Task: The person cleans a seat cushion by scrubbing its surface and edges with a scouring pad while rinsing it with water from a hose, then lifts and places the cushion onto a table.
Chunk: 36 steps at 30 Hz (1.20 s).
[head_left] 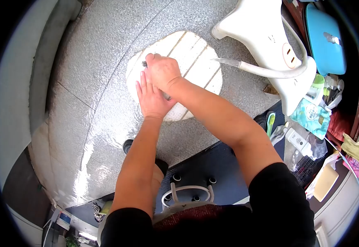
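Note:
A round white slatted board (196, 51), with brownish lines between its slats, lies on the wet grey stone floor. My left hand (154, 101) rests flat on its near left part, fingers stretched forward. Just beyond and partly over it, my right hand (162, 71) is closed in a fist against the board. A small dark end (145, 64) sticks out to the left of the fist; the rest of the held thing is hidden, and I cannot make out its kind. From the right, a whitish hose (270, 73) spills water onto the board's edge.
The hose curves across a white plastic stool (266, 37) at the upper right. Beside it are a blue plastic basin (325, 41), a teal pouch (311, 117), a white bottle (298, 142) and a green-handled brush (270, 123). A raised grey ledge (50, 49) runs along the left.

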Motion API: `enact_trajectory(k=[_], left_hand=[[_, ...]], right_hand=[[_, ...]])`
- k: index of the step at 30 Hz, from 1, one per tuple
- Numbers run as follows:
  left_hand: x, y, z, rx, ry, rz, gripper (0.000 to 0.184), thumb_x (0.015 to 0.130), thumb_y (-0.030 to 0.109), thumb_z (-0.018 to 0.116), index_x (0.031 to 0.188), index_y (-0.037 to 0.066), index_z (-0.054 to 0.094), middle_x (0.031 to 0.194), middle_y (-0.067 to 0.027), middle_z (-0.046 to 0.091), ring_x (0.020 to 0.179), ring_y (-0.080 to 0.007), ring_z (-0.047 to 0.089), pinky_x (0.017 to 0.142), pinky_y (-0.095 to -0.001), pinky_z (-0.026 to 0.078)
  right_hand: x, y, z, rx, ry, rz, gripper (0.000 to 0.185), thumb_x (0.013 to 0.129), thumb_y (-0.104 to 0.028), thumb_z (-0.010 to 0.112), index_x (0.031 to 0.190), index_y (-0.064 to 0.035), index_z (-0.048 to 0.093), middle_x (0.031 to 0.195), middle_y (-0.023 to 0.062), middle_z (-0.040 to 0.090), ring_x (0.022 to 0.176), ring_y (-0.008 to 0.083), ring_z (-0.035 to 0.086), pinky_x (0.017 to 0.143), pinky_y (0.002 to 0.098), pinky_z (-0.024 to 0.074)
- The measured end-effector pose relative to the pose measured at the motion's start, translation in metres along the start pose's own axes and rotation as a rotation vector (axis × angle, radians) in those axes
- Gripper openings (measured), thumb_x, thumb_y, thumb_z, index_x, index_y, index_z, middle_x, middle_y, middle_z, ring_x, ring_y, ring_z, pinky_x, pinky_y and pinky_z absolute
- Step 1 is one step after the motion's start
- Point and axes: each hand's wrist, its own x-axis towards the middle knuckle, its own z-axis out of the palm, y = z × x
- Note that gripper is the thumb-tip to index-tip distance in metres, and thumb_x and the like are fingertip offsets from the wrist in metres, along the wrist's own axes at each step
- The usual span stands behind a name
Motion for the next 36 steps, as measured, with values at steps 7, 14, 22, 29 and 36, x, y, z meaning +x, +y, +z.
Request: enact_trajectory(k=[7, 14, 22, 29, 36], left_hand=[[-0.001, -0.005, 0.004, -0.034, -0.004, 0.056, 0.119, 0.066, 0.071, 0.069, 0.147, -0.005, 0.026, 0.156, -0.0215, 0.024, 0.148, -0.0312, 0.015, 0.119, -0.0499, 0.008], [0.001, -0.005, 0.002, -0.037, 0.01, 0.066, 0.112, 0.067, 0.069, 0.07, 0.144, -0.004, 0.036, 0.155, -0.0217, 0.027, 0.147, -0.0325, 0.018, 0.119, -0.0501, 0.009], [0.011, -0.02, 0.003, -0.692, 0.254, -0.094, 0.053, 0.097, 0.024, 0.042, 0.144, -0.001, 0.037, 0.138, -0.016, 0.054, 0.134, -0.032, 0.043, 0.117, -0.0436, 0.022], [0.005, -0.03, -0.011, -0.887, 0.069, -0.244, 0.048, 0.105, 0.024, 0.027, 0.146, 0.001, 0.032, 0.131, -0.0124, 0.06, 0.139, -0.0291, 0.037, 0.119, -0.0376, 0.019], [0.039, -0.071, -0.041, -1.425, -0.34, -0.578, 0.049, 0.102, 0.032, 0.038, 0.146, 0.009, 0.038, 0.137, -0.0118, 0.056, 0.141, -0.0235, 0.034, 0.117, -0.0339, 0.022]], right_hand=[[0.001, 0.05, -0.019, -0.007, 0.35, 0.334, 0.025, 0.084, -0.028, 0.066, 0.095, -0.007, 0.058, 0.088, 0.0133, 0.066, 0.075, 0.0323, 0.067, 0.065, 0.0436, 0.0538], [-0.002, 0.078, -0.046, -0.089, 0.192, 0.266, 0.02, 0.087, -0.025, 0.061, 0.092, -0.0056, 0.059, 0.087, 0.0144, 0.065, 0.075, 0.0291, 0.068, 0.067, 0.0411, 0.0548], [-0.065, -0.006, -0.003, 0.078, -0.051, 0.077, 0.024, 0.083, -0.025, 0.065, 0.094, -0.0054, 0.056, 0.09, 0.0146, 0.064, 0.076, 0.0316, 0.067, 0.068, 0.0424, 0.0542], [-0.038, 0.086, -0.056, -0.064, 0.122, 0.41, 0.031, 0.09, -0.032, 0.062, 0.102, -0.003, 0.062, 0.098, 0.0192, 0.067, 0.087, 0.0349, 0.066, 0.078, 0.0427, 0.0531], [-0.104, 0.136, -0.029, 1.365, 0.319, 1.105, 0.058, 0.096, -0.039, 0.057, 0.136, 0.0004, 0.045, 0.132, 0.0208, 0.055, 0.117, 0.0304, 0.057, 0.097, 0.0412, 0.0457]])
